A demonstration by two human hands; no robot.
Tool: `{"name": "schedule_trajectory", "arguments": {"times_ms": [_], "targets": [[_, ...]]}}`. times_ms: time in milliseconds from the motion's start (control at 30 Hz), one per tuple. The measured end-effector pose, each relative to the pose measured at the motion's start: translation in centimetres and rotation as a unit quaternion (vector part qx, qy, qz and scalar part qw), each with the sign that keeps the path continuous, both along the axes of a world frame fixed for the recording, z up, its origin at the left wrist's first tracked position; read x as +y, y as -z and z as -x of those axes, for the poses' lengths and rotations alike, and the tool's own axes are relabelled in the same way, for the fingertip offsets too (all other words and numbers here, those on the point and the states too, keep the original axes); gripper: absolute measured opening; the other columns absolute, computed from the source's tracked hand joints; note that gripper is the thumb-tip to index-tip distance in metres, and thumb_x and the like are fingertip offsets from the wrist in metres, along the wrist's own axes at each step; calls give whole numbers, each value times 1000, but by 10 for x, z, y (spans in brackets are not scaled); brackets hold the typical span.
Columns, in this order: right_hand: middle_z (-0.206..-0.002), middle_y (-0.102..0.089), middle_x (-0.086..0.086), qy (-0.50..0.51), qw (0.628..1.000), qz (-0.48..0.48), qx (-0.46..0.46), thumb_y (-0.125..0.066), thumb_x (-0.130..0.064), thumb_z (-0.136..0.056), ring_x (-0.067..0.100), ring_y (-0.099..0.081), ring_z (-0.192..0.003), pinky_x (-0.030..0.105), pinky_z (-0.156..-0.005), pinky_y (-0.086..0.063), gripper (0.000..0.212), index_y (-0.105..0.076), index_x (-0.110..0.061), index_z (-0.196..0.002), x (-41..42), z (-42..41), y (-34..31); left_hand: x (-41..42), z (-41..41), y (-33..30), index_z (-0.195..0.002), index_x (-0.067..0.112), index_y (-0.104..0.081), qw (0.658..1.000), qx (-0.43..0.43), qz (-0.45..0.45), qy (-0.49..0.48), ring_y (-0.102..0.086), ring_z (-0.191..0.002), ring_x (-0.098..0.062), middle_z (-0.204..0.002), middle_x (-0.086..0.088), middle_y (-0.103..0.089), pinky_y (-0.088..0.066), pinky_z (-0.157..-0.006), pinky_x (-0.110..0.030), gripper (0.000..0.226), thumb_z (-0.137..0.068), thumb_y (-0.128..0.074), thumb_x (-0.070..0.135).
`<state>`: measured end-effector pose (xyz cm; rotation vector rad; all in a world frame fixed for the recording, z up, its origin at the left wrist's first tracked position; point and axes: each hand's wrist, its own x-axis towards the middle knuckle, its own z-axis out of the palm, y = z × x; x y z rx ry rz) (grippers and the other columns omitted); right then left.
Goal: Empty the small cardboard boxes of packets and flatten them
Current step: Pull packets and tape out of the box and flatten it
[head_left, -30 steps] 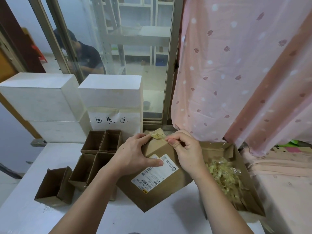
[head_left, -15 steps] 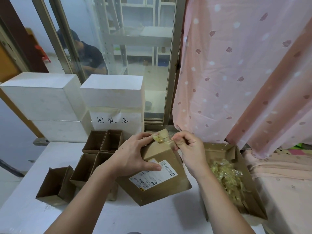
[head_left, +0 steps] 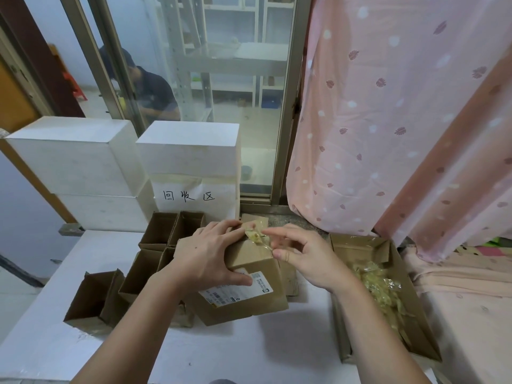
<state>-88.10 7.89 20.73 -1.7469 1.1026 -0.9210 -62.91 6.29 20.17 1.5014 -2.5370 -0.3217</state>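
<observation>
On white table [head_left: 221,356], left hand [head_left: 210,259] grips box [head_left: 249,300]; right hand [head_left: 307,259] pinches tape [head_left: 256,235].

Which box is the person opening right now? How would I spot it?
Look at the white table, just in front of the window. The box sits in the middle under the left hand. Unlike the open boxes beside it, it's closed and has a white label.

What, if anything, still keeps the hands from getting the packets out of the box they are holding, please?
Clear tape still seals the box flaps. The left hand steadies the box; the right hand pinches the tape's loose end. Nothing else visibly intervenes.
</observation>
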Motion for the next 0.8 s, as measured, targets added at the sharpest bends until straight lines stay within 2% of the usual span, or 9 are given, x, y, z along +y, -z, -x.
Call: {"name": "schedule_trajectory", "arguments": {"times_ms": [67,133,267,400,500,567,667,733,800], "targets": [[-97,-63,-7,-19,996,26,80,-69,0,-92,14,-62,-101,24,-97,-47,56,-71,-49,-119,0,-2,-3,2,-1,0,-161,46,-27,1000,-8,10,10,-34,-141,-13,-160,16,-31,-31,-112,-35,111,-68,-67,90],[-96,-62,-6,-7,995,37,94,-67,1,-93,11,-62,-96,20,-89,-48,46,-76,-38,-115,2,-7,-6,2,-4,-1,-161,47,-25,1000,-11,19,14,-33,-142,-13,-161,15,-31,-31,-112,-35,111,-68,-68,89],[-88,-61,-8,86,991,91,36,-63,7,-91,15,-66,-84,36,-79,-57,30,-73,-21,-90,2,-17,-3,4,-8,0,-162,49,-18,999,1,33,11,-32,-142,-13,-162,13,-31,-31,-109,-34,114,-68,-69,88],[-87,-58,-5,150,980,126,27,-60,8,-92,17,-64,-75,35,-73,-54,26,-67,-17,-86,5,-30,1,1,-13,-1,-162,50,-20,998,0,60,5,-35,-142,-16,-159,11,-36,-30,-109,-35,115,-65,-69,89],[-90,-57,-12,150,978,143,35,-63,3,-92,15,-61,-85,29,-76,-51,28,-68,-24,-97,10,-35,4,1,-20,0,-161,51,-19,999,1,52,5,-33,-143,-16,-161,12,-34,-29,-112,-36,114,-66,-67,89],[-92,-54,-15,92,989,108,45,-61,1,-93,12,-58,-91,21,-84,-49,47,-65,-37,-120,11,-33,1,2,-24,2,-161,52,-18,999,1,44,8,-33,-144,-16,-161,12,-33,-28,-115,-38,113,-66,-66,90],[-95,-47,-12,-25,985,72,153,-52,-5,-100,6,-52,-90,13,-86,-41,63,-47,-48,-146,10,-29,-3,2,-28,10,-162,51,-18,999,-5,28,21,-34,-144,-19,-161,10,-34,-27,-119,-42,114,-65,-63,90],[-97,-46,-19,-40,981,55,181,-53,-10,-102,2,-51,-93,15,-89,-42,52,-53,-47,-138,8,-29,0,1,-32,16,-161,53,-15,999,3,24,30,-35,-143,-19,-161,9,-35,-29,-122,-45,115,-64,-64,89],[-99,-49,-22,-13,990,32,139,-59,-13,-101,3,-55,-97,25,-93,-48,35,-60,-41,-121,7,-29,5,1,-37,18,-161,55,-10,999,22,5,41,-32,-144,-16,-161,12,-31,-27,-123,-46,116,-65,-70,84]]}}
